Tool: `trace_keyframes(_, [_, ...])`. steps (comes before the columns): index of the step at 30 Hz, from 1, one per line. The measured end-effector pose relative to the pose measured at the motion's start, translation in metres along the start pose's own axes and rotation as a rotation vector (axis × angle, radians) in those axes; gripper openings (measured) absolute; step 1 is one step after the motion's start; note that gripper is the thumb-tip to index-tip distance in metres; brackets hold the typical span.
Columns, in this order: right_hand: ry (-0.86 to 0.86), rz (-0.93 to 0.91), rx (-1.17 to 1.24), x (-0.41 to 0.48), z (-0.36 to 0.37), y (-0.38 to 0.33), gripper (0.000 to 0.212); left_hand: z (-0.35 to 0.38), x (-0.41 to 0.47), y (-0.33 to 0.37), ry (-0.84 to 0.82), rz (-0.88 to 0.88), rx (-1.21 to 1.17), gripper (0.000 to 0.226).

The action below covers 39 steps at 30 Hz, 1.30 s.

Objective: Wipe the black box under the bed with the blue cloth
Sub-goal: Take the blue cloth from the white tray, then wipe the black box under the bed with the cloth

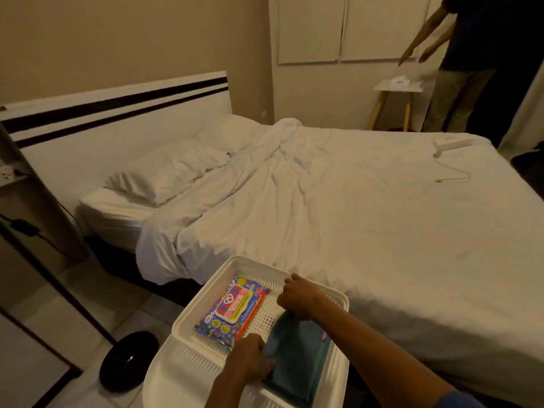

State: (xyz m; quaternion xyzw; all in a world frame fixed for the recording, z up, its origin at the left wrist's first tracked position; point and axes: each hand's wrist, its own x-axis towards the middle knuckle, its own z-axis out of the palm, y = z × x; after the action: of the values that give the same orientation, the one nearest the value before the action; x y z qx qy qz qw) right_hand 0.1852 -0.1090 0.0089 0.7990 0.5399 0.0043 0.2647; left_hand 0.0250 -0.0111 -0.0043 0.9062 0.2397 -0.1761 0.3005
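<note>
My left hand (250, 360) pinches the near edge of the folded blue cloth (297, 351) in the white slatted plastic basket (188, 348); my right hand (297, 298) pinches its far edge. The cloth's long axis runs between both grips. No black box shows; the bed (353, 207) lies ahead.

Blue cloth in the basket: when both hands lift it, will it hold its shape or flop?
Probably flop: the cloth already peaks and drapes where the right hand pinches it. Likely light, since the left hand grips only an edge. The basket probably won't shift.
</note>
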Motion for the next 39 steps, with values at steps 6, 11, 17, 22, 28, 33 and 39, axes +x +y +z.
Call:
trace_keyframes(6, [0.006, 0.095, 0.172, -0.042, -0.031, 0.035, 0.020, -0.027, -0.013, 0.022, 0.085, 0.085, -0.051, 0.029])
trace_keyframes(11, [0.111, 0.295, 0.405, -0.121, -0.061, 0.070, 0.026, -0.068, -0.032, 0.058, 0.269, 0.275, -0.004, 0.015])
trace_keyframes(17, [0.251, 0.540, 0.695, -0.220, -0.064, 0.102, 0.017, -0.079, -0.053, 0.123, 0.388, 0.466, -0.107, 0.015])
trace_keyframes(22, [0.300, 0.701, 0.879, -0.312, -0.030, 0.105, 0.011, -0.024, -0.068, 0.176, 0.358, 0.615, -0.180, 0.003])
trace_keyframes(28, [0.230, 0.868, 0.975, -0.397, 0.053, 0.076, 0.009, 0.072, -0.075, 0.208, 0.165, 0.730, -0.139, 0.011])
trace_keyframes(33, [0.171, 0.945, 1.045, -0.432, 0.126, 0.034, 0.009, 0.150, -0.065, 0.202, 0.020, 0.719, -0.061, 0.014])
trace_keyframes(39, [0.103, 0.953, 1.150, -0.447, 0.193, 0.000, 0.007, 0.210, -0.039, 0.192, -0.118, 0.619, -0.032, 0.027])
